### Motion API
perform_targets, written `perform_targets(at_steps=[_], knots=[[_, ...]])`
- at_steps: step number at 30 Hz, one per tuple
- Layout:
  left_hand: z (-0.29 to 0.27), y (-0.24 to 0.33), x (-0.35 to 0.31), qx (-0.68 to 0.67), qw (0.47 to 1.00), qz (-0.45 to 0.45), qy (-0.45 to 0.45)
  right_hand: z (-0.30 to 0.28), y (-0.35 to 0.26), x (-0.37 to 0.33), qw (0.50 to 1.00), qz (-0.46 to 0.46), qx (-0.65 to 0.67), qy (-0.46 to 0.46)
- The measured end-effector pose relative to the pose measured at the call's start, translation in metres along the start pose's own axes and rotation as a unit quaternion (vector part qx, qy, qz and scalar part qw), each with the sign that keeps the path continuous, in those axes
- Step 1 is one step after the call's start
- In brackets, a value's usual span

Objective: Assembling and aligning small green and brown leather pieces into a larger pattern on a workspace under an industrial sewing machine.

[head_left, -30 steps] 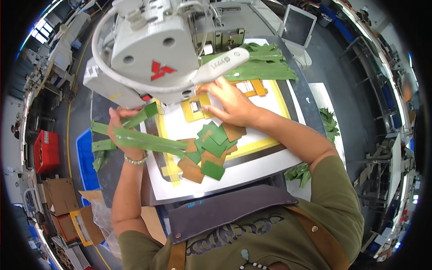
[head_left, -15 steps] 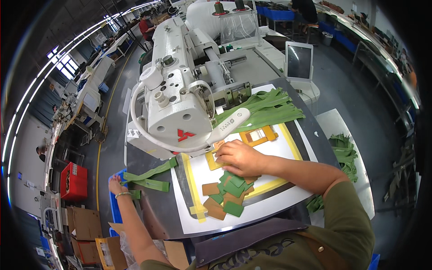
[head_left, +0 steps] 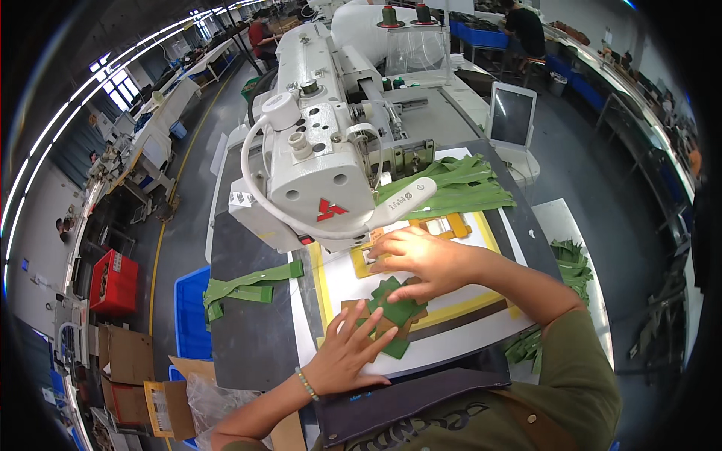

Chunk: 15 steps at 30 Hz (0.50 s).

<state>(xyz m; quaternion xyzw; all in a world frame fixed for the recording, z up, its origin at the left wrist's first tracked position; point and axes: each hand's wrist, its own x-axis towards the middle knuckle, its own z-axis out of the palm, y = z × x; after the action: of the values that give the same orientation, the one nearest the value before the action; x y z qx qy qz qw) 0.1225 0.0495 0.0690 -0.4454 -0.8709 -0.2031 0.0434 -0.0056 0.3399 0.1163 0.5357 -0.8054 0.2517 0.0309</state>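
My left hand (head_left: pixel 347 352) reaches over the near left part of a loose pile of small green patches (head_left: pixel 400 307) and brown patches (head_left: pixel 352 307), its fingers spread and stretched out. A little farther off, my right hand (head_left: pixel 432 259) has its fingertips at a yellow frame (head_left: pixel 361 264) under the sewing machine's head, while its thumb stretches apart toward the patches. Part of the frame is hidden by those fingers. Behind that hand lies a second yellow frame (head_left: pixel 457 227). All this rests on a white sheet (head_left: pixel 335 282) edged with yellow tape.
A large white sewing machine (head_left: pixel 323 169) stands right ahead. Green fabric strips (head_left: pixel 470 188) are heaped behind the frames, and more strips (head_left: pixel 252 289) lie at the left table edge by a blue bin (head_left: pixel 192 316). Cardboard boxes (head_left: pixel 128 353) stand lower left. A screen (head_left: pixel 511 113) is at right.
My left hand has left the green strips at the left edge and come right, over the patches. My right hand's fingers have spread, staying by the yellow frame. The view has shifted slightly.
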Motion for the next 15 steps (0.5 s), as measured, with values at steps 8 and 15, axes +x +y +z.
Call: perform_targets(at_steps=[8, 15], knots=[[0.027, -0.04, 0.044, -0.052, 0.998, -0.04, 0.014, 0.045, -0.035, -0.065, 0.992, 0.093, 0.022, -0.087], [0.026, -0.045, 0.056, -0.102, 0.99, -0.073, 0.057, 0.055, -0.042, -0.053, 0.975, 0.124, 0.186, -0.018]])
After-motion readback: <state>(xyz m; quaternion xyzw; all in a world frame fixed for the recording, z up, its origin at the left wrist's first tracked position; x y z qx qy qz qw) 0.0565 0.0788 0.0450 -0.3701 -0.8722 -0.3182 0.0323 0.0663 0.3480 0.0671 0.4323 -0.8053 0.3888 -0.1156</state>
